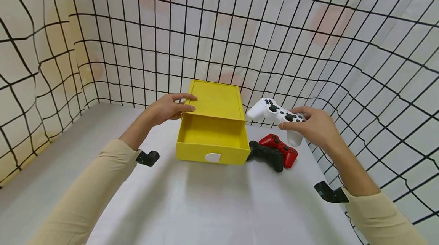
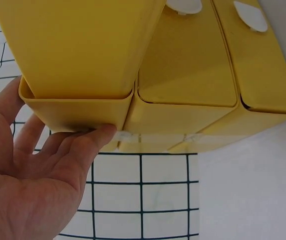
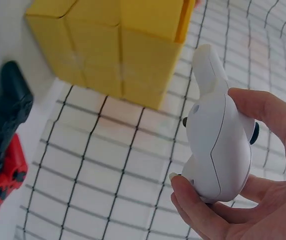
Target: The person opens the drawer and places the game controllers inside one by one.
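A yellow drawer unit [image 1: 217, 98] stands near the back mesh, and the left wrist view shows its drawers stacked. The top drawer [image 1: 213, 148], with a white pull tab, is slid out toward me, its bare floor showing. My left hand [image 1: 167, 108] rests against the unit's upper left edge, some fingers on its top and others along its side. My right hand [image 1: 316, 126] grips a white game controller [image 1: 265, 108] by one handle, raised right of the drawer. In the right wrist view, thumb and fingers wrap the white controller [image 3: 222, 150].
On the white table [image 1: 216, 207], a black game controller [image 1: 266, 155] and a red one [image 1: 288, 153] lie overlapping, close to the unit's right side. Black wire mesh [image 1: 212, 24] encloses the back and both sides.
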A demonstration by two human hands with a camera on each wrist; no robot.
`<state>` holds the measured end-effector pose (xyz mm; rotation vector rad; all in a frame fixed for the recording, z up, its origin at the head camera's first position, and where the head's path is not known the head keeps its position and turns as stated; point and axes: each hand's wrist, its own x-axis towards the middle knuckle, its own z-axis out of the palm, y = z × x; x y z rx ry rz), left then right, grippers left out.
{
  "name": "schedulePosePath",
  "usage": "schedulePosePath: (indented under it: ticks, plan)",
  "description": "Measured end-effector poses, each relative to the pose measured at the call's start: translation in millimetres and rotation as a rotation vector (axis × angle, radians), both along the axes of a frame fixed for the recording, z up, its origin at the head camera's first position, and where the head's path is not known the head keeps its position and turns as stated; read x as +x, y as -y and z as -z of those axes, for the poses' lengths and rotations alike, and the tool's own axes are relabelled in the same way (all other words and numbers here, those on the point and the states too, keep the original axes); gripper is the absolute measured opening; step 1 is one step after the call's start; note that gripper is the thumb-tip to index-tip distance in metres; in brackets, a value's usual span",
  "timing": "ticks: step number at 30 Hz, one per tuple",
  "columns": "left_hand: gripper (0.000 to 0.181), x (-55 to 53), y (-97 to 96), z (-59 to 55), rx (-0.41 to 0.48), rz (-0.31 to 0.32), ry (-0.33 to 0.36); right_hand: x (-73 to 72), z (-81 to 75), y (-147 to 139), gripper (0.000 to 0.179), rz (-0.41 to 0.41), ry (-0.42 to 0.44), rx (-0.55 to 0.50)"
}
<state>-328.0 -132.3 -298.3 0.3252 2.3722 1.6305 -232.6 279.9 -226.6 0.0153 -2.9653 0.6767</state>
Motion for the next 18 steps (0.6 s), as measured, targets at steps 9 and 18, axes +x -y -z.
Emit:
schedulePosePath:
  ticks: [9,18]
  plan:
    - [0.048,0.6,-0.2,0.6,0.001,-0.003,-0.008,5.1,-11.8,35.4,0.075,-0.051,-0.006,-0.007]
    - [0.048,-1.0,-0.4,2.2,0.005,-0.004,-0.011,3.9,-17.1,67.5,0.063,-0.123,0.008,-0.055]
